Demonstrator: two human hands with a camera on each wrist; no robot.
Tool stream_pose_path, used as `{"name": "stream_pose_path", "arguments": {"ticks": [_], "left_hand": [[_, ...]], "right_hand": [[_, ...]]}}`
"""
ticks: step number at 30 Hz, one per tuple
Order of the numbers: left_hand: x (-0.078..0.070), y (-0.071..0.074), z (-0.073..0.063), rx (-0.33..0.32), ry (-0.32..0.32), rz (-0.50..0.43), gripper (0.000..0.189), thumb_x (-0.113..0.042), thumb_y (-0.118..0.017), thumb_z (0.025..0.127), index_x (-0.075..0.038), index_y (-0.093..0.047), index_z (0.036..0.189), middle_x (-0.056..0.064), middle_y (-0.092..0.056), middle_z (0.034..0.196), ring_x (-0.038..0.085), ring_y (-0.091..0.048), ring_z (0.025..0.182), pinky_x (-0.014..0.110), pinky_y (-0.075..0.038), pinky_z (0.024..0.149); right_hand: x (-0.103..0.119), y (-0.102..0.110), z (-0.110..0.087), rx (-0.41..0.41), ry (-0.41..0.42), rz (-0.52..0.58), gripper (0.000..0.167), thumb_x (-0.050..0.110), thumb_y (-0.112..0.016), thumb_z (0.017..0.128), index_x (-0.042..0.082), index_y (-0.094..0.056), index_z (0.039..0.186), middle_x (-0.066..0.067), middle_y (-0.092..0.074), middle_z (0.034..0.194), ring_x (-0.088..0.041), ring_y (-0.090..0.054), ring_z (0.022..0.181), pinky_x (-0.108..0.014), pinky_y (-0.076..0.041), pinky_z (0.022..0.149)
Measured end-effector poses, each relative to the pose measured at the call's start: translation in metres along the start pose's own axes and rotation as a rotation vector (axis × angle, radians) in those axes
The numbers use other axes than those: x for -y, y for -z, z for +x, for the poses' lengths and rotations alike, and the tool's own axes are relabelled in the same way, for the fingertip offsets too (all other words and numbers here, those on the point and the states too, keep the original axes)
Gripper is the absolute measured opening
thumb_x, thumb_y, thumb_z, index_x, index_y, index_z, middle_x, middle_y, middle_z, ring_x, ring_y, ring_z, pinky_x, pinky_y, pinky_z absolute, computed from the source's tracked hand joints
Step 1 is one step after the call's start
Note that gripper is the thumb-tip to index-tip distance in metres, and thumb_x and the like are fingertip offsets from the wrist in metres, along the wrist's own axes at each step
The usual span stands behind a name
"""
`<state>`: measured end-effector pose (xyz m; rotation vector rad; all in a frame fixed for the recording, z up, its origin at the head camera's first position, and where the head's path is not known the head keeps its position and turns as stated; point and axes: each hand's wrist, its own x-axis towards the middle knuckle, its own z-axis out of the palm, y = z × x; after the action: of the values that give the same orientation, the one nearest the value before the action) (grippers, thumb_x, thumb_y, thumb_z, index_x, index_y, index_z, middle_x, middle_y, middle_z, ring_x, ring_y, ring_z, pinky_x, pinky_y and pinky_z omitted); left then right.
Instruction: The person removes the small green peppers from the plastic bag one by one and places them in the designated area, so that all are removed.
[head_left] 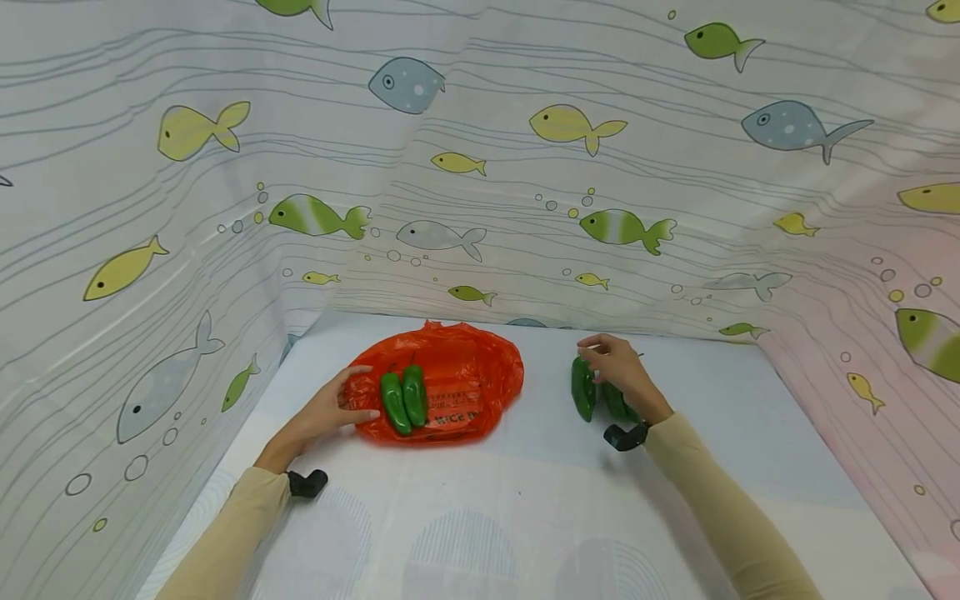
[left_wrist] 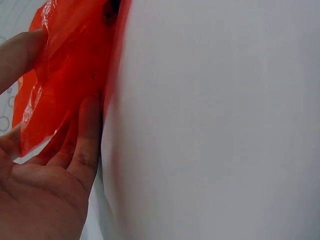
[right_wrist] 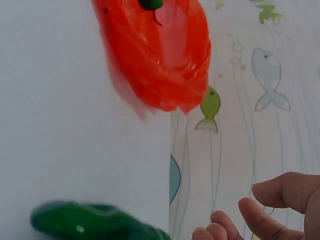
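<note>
Two green chili peppers [head_left: 403, 400] lie side by side on a red plastic bag [head_left: 465, 375], stems pointing away. My left hand [head_left: 327, 412] is at the bag's left edge with thumb and fingers spread. In the left wrist view its straight fingers [left_wrist: 86, 135] touch the thin red plastic. On the right, my right hand [head_left: 617, 367] is over two more green peppers, the left one [head_left: 582, 389] showing most of its length and the other [head_left: 617, 403] partly hidden beneath the hand. The right wrist view shows a gap between thumb and fingers, with a pepper [right_wrist: 95, 220] lying apart from them.
The white table [head_left: 465, 492] has pale printed arcs near its front. A fish-patterned sheet [head_left: 480, 250] rises behind the table and along both sides. Dark camera mounts [head_left: 627, 437] sit on both wrists.
</note>
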<state>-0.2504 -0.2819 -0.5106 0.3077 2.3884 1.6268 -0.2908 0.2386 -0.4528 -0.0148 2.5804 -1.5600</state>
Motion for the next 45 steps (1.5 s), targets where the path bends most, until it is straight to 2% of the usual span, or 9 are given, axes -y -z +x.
{"name": "stream_pose_path", "arguments": {"ticks": [4,12,19,24,28,30,36,42,45], "left_hand": [[0.000,0.000,0.000,-0.003,0.008,0.012,0.085,-0.020,-0.084,0.088,-0.015,-0.034,0.156,0.023,-0.043,0.152,0.039,-0.054,0.129,0.039,-0.050,0.100],[-0.001,-0.001,0.000,-0.016,0.027,0.035,0.083,-0.023,-0.084,0.088,-0.018,-0.036,0.155,0.019,-0.040,0.154,0.039,-0.050,0.132,0.046,-0.047,0.104],[0.000,-0.002,0.000,-0.023,0.031,0.048,0.085,-0.024,-0.084,0.088,-0.017,-0.035,0.156,0.020,-0.039,0.155,0.040,-0.048,0.134,0.052,-0.045,0.108],[0.001,-0.001,0.001,-0.026,0.034,0.047,0.085,-0.025,-0.084,0.087,-0.019,-0.035,0.156,0.019,-0.037,0.156,0.041,-0.045,0.137,0.057,-0.041,0.110],[0.001,-0.001,0.001,-0.023,0.026,0.044,0.085,-0.023,-0.084,0.088,-0.017,-0.035,0.157,0.021,-0.037,0.156,0.041,-0.045,0.137,0.056,-0.042,0.110],[0.001,-0.001,0.001,-0.020,0.023,0.047,0.085,-0.023,-0.084,0.088,-0.016,-0.034,0.157,0.021,-0.037,0.156,0.042,-0.046,0.136,0.055,-0.042,0.109],[0.001,-0.001,0.002,-0.023,0.032,0.039,0.085,-0.024,-0.085,0.087,-0.019,-0.036,0.155,0.019,-0.037,0.156,0.041,-0.045,0.137,0.056,-0.042,0.110],[0.001,-0.001,0.002,-0.019,0.022,0.031,0.084,-0.023,-0.084,0.087,-0.017,-0.036,0.156,0.021,-0.039,0.154,0.041,-0.047,0.135,0.052,-0.045,0.108],[0.001,-0.001,0.002,-0.013,0.022,0.034,0.084,-0.023,-0.084,0.088,-0.016,-0.035,0.156,0.021,-0.038,0.155,0.041,-0.047,0.135,0.052,-0.045,0.108]], "right_hand": [[0.009,-0.013,0.001,0.025,0.030,0.008,0.037,0.028,-0.060,0.105,0.004,-0.062,0.133,-0.026,-0.060,0.129,-0.043,-0.059,0.111,-0.040,-0.059,0.081],[0.028,-0.040,0.003,0.053,0.051,0.014,0.036,0.029,-0.063,0.103,0.005,-0.065,0.129,-0.023,-0.064,0.125,-0.046,-0.057,0.112,-0.052,-0.058,0.085],[0.039,-0.065,0.006,0.075,0.082,0.009,0.033,0.027,-0.064,0.102,0.006,-0.067,0.127,-0.017,-0.067,0.119,-0.045,-0.060,0.107,-0.036,-0.060,0.074],[0.045,-0.083,0.010,0.104,0.083,0.020,0.032,0.027,-0.066,0.101,0.007,-0.067,0.126,-0.014,-0.068,0.116,-0.041,-0.062,0.106,-0.044,-0.061,0.079],[0.049,-0.097,0.011,0.123,0.090,0.031,0.029,0.027,-0.067,0.101,0.009,-0.068,0.123,-0.012,-0.067,0.111,-0.033,-0.064,0.097,-0.052,-0.059,0.083],[0.052,-0.104,0.012,0.131,0.087,0.037,0.027,0.027,-0.068,0.101,0.010,-0.068,0.122,-0.011,-0.066,0.109,-0.030,-0.064,0.094,-0.051,-0.059,0.082],[0.059,-0.122,0.013,0.180,0.078,0.055,0.029,0.027,-0.068,0.101,0.009,-0.068,0.124,-0.014,-0.065,0.110,-0.034,-0.064,0.094,-0.040,-0.059,0.075],[0.065,-0.138,0.012,0.240,0.099,0.083,0.033,0.025,-0.066,0.102,0.004,-0.065,0.128,-0.023,-0.064,0.120,-0.043,-0.064,0.101,-0.038,-0.060,0.075],[0.065,-0.148,0.013,0.249,0.110,0.082,0.032,0.025,-0.067,0.102,0.004,-0.065,0.127,-0.021,-0.065,0.118,-0.042,-0.065,0.103,-0.036,-0.060,0.076]]}}
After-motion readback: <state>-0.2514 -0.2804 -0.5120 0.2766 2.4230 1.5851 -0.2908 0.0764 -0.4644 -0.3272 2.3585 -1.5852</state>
